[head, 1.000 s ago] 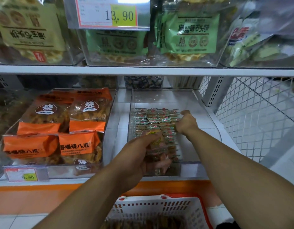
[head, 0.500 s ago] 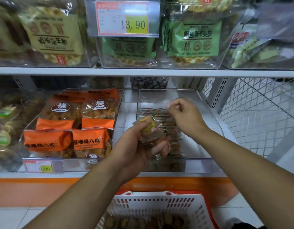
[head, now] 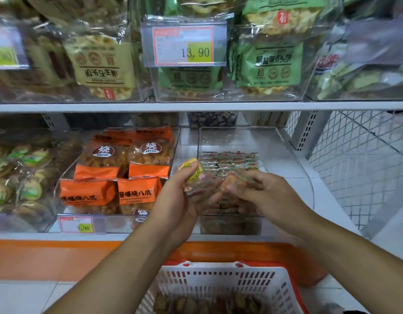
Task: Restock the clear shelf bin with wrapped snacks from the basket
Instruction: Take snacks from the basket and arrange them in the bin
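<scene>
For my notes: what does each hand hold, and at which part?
Left hand grips a stack of wrapped snacks around its sides. Right hand pinches one wrapped snack at its edge.

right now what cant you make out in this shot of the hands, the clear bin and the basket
- Snack in the right hand, head view: motion blur smears it, its print unreadable.
- Stack in the left hand: fingers cover most, so the count is unclear.
- Clear bin: both hands hide its front rows of snacks.
- Basket: the bottom edge cuts it off, contents dim.
- Small price tag: first digit blurred.
</scene>
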Demonstrator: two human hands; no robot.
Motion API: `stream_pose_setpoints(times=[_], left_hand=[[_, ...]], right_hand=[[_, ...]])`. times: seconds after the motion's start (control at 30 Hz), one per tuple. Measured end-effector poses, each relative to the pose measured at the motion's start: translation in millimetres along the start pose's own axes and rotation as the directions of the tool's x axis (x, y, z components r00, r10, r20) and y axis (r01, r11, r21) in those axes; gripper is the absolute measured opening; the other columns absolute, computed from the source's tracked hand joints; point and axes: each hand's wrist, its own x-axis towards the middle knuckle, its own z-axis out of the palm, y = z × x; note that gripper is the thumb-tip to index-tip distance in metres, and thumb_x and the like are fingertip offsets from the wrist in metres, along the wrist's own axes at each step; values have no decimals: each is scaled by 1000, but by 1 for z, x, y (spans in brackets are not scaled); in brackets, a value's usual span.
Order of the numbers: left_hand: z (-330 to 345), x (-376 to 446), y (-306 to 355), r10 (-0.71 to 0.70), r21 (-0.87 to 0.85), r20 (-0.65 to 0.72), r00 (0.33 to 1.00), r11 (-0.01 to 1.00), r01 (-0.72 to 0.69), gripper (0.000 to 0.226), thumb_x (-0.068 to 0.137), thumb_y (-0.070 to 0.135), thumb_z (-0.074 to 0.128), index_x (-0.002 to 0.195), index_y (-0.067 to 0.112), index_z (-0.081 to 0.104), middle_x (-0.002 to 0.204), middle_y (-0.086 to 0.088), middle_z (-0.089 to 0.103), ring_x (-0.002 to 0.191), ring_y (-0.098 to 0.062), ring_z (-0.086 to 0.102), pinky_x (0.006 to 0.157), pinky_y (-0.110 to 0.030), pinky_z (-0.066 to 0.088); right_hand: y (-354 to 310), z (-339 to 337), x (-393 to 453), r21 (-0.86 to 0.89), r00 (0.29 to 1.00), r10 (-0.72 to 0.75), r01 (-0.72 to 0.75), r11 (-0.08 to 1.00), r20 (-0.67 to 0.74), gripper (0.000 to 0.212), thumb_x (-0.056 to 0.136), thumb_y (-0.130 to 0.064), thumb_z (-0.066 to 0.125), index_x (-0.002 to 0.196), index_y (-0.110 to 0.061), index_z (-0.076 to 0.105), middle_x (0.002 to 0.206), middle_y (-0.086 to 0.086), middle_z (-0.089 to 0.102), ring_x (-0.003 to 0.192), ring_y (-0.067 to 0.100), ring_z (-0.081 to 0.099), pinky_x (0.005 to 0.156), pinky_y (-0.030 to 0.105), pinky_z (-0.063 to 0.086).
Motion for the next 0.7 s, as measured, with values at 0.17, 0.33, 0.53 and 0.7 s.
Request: stream_pose_setpoints(times=[0.17, 0.33, 0.53, 0.7], left_hand=[[0, -4, -3, -122, 104, -73, 990, 986, 129, 44, 70, 12, 80, 111, 0, 70, 94, -15, 75, 79, -18, 75, 55, -21, 59], [1, -7, 0, -179, 20, 63, 982, 984, 178, 40, 91, 12, 63, 127, -3, 64, 119, -22, 72, 102, -29, 73, 82, -33, 63], [0, -8, 7, -126, 15, 59, 990, 992, 125, 48, 99, 19, 57, 141, -3, 51, 132, -22, 66, 119, -31, 65, 92, -33, 55], [-2, -11, 7, -134, 79, 59, 989, 988, 129, 35, 91, 31, 68, 117, 7, 75, 117, -18, 74, 98, -25, 72, 78, -30, 64]], right_hand=[[-3, -7, 4, -50, 915, -396, 393, 918, -82, 33, 71, 3, 83, 87, -26, 81, 98, -5, 78, 92, 6, 73, 76, 19, 57], [3, -1, 4, -104, 881, -472, 466, 879, -41, 43, 76, 12, 76, 95, -26, 80, 107, -13, 77, 107, 4, 70, 91, 20, 56], [7, 0, 6, -99, 919, -391, 394, 914, 44, 56, 89, 10, 54, 97, -39, 81, 110, -20, 75, 111, 1, 67, 90, 14, 52], [7, 3, 5, 44, 936, -344, 342, 939, 79, 19, 85, -22, 78, 103, -27, 79, 103, -4, 79, 98, 11, 74, 79, 16, 56]])
